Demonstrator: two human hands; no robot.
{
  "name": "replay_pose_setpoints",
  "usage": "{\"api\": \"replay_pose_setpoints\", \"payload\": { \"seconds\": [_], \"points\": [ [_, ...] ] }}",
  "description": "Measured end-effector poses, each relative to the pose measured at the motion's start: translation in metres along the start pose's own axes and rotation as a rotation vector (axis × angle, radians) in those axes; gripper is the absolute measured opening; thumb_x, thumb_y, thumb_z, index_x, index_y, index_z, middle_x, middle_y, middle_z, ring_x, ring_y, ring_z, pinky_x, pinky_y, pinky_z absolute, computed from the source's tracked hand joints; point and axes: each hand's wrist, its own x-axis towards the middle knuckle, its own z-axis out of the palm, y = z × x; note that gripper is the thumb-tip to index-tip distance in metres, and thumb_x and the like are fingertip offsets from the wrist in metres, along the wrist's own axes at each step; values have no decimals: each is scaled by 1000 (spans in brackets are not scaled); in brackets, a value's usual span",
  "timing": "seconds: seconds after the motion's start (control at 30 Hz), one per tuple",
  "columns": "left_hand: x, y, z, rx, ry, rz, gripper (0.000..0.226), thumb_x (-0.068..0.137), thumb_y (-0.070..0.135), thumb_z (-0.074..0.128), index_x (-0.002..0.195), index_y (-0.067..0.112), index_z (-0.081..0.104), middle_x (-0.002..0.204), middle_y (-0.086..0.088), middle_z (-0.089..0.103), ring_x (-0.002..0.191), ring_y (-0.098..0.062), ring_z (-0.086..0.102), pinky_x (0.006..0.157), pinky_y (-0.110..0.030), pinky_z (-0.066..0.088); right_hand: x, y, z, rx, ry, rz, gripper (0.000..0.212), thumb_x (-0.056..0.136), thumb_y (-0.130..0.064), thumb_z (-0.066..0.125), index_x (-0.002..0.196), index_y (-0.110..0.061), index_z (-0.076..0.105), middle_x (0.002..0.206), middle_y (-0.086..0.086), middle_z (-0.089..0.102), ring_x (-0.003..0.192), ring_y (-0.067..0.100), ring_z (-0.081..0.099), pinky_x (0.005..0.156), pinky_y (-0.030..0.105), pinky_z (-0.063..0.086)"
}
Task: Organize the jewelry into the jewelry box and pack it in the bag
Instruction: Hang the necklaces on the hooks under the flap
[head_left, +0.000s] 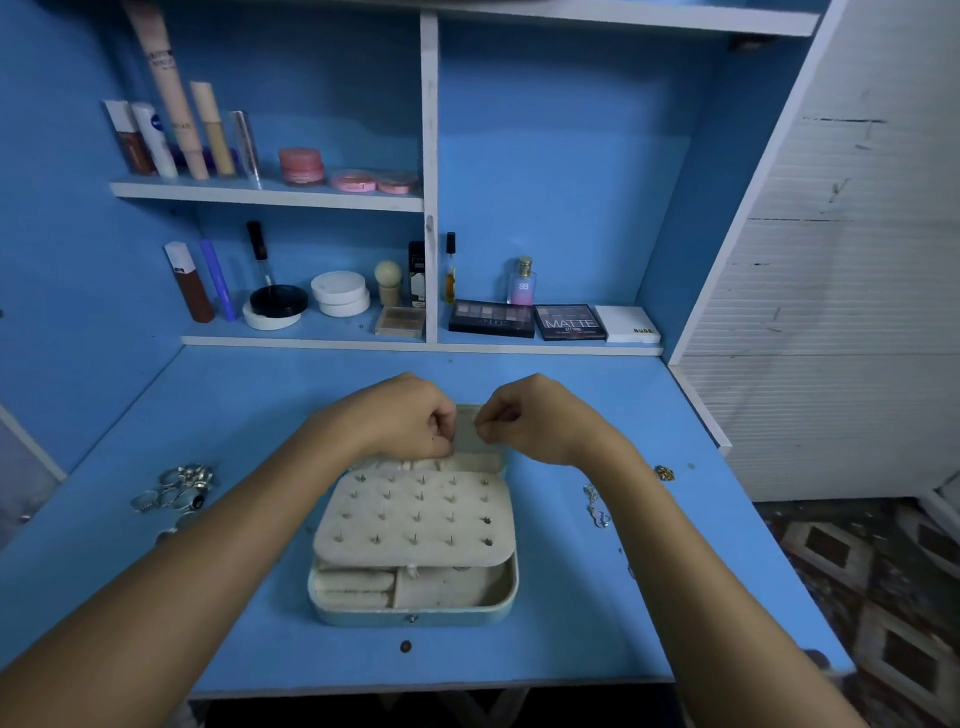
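Note:
An open pale-blue jewelry box (415, 613) lies in the middle of the blue desk. Its cream insert panel (415, 519) carries several stud earrings, and its raised lid (470, 431) stands at the back. My left hand (410, 415) and my right hand (524, 415) hover over the lid with fingers curled, fingertips pinched close together. What they pinch is too small to see. A pile of silver rings (179, 488) lies to the left of the box. A silver chain (595, 504) and a small gold piece (664, 473) lie to the right.
Shelves at the back hold cosmetics: tubes (171, 130), pink jars (301, 166), compacts (340, 293), a perfume bottle (522, 283) and eyeshadow palettes (569, 322). A white panel wall (831, 260) bounds the right side. Patterned floor (883, 597) lies beyond the desk's right edge.

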Motion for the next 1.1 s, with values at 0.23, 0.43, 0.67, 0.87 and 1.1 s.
{"api": "replay_pose_setpoints", "payload": {
  "seconds": [0.23,0.43,0.67,0.87,1.1],
  "points": [
    [22,32,10,-99,125,143,3,85,27,71,87,27,73,78,13,68,70,7,58,62,-14,39,-20,33,-39,-27,145,111,7,88,-25,69,87,-24,75,84,-8,73,69,6,60,58,17,44],
    [46,58,15,-105,61,204,7,88,27,72,94,26,75,88,10,69,65,6,54,60,-12,37,-30,57,-52,-123,156,266,9,88,-28,70,87,-21,76,80,-7,69,62,5,56,51,19,40],
    [76,82,26,1,-17,265,20,88,30,72,109,30,75,95,9,68,87,-9,55,83,-28,47,-35,77,-48,-198,102,356,8,84,-27,75,89,-21,76,88,0,72,73,13,64,55,21,44],
    [92,95,34,69,-25,298,24,89,31,71,113,32,74,94,10,66,90,-8,51,86,-32,50,-37,87,-49,-192,105,386,7,82,-24,79,87,-21,77,87,-3,70,77,12,63,58,21,46],
    [97,98,40,91,-17,295,16,85,32,74,100,34,77,86,17,64,90,-6,53,74,-27,47,-39,90,-50,-170,123,390,5,81,-23,79,83,-22,75,85,-3,70,74,9,61,58,21,45]
  ]
}}
